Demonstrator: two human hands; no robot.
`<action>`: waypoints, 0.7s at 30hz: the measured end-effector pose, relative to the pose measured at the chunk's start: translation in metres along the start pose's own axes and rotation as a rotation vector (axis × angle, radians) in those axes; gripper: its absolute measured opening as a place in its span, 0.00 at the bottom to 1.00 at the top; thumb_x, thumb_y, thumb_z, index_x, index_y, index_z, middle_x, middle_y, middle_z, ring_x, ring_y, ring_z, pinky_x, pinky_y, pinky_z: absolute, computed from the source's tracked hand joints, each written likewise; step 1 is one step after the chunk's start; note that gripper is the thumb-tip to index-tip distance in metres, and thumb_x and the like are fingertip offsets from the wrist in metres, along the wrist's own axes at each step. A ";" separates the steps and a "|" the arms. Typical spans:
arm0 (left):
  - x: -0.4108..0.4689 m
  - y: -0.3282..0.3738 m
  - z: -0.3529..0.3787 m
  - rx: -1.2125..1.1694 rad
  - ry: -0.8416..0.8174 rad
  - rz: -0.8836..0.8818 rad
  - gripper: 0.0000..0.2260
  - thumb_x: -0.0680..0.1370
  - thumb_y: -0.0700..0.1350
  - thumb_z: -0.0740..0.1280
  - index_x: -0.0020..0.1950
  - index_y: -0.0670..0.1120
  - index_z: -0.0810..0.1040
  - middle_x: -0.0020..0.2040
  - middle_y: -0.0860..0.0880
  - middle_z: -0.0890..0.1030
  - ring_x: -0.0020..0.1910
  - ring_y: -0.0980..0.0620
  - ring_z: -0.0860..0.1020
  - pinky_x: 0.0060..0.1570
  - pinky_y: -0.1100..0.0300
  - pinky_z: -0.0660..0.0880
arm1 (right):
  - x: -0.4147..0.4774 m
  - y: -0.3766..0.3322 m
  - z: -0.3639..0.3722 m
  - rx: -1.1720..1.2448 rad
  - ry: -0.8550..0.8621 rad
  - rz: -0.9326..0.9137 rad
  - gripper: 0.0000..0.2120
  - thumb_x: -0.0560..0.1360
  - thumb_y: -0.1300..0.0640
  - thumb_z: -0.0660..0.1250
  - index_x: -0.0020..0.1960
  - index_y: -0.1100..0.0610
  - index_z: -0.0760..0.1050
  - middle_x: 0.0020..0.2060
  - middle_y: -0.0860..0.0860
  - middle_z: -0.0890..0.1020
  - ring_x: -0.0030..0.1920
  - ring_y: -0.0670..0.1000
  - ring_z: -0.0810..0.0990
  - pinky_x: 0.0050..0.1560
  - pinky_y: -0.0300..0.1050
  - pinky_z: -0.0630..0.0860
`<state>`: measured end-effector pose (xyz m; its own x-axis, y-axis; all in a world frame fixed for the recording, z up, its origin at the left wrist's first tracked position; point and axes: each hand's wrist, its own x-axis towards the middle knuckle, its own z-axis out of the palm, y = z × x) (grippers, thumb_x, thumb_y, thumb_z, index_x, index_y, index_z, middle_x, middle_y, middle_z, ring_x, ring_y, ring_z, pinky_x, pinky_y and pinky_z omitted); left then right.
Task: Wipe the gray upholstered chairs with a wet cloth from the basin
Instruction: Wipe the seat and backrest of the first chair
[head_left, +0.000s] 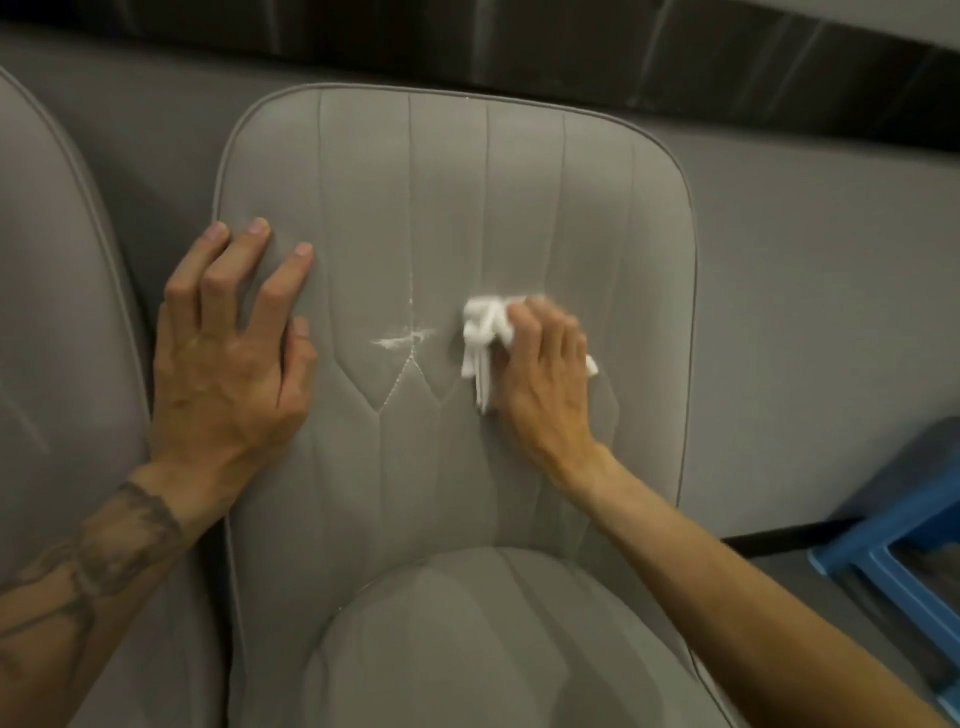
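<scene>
A gray upholstered chair (447, 197) fills the middle of the view, its stitched backrest facing me and its seat (467, 649) below. My right hand (545, 374) presses a crumpled white cloth (483, 338) against the middle of the backrest. Just left of the cloth, a white smear (405, 340) marks the fabric along a seam. My left hand (234, 358) lies flat on the left side of the backrest, fingers spread, holding nothing. No basin is in view.
A second gray chair (47, 312) stands close on the left. A gray wall (810, 270) runs behind both chairs, with a dark band along its top. A blue plastic stool (904, 535) sits at the right edge.
</scene>
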<state>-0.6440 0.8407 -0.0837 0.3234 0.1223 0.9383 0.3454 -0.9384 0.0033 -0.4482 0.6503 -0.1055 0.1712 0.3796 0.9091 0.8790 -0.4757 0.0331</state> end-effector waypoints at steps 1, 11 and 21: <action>0.000 0.000 0.001 0.002 0.002 -0.001 0.22 0.85 0.46 0.57 0.80 0.47 0.68 0.79 0.40 0.66 0.79 0.37 0.62 0.82 0.47 0.59 | -0.003 0.011 -0.007 -0.010 -0.062 -0.091 0.15 0.80 0.58 0.62 0.65 0.59 0.67 0.60 0.59 0.74 0.56 0.58 0.71 0.56 0.52 0.69; -0.001 0.002 0.001 0.030 -0.019 0.002 0.22 0.85 0.46 0.58 0.80 0.46 0.68 0.79 0.38 0.67 0.79 0.35 0.63 0.81 0.44 0.61 | 0.051 -0.013 0.013 0.051 0.184 0.119 0.13 0.82 0.54 0.59 0.63 0.59 0.68 0.55 0.57 0.75 0.52 0.56 0.71 0.56 0.50 0.66; 0.000 0.005 -0.004 0.032 -0.041 -0.014 0.22 0.84 0.44 0.60 0.79 0.45 0.68 0.79 0.39 0.66 0.79 0.35 0.63 0.82 0.47 0.60 | 0.117 -0.015 0.011 0.064 0.418 0.349 0.12 0.81 0.53 0.59 0.59 0.59 0.72 0.51 0.56 0.75 0.49 0.51 0.68 0.50 0.44 0.64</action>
<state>-0.6462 0.8347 -0.0818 0.3543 0.1489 0.9232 0.3781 -0.9258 0.0042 -0.4370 0.7104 -0.0043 0.2770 -0.1461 0.9497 0.8294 -0.4628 -0.3131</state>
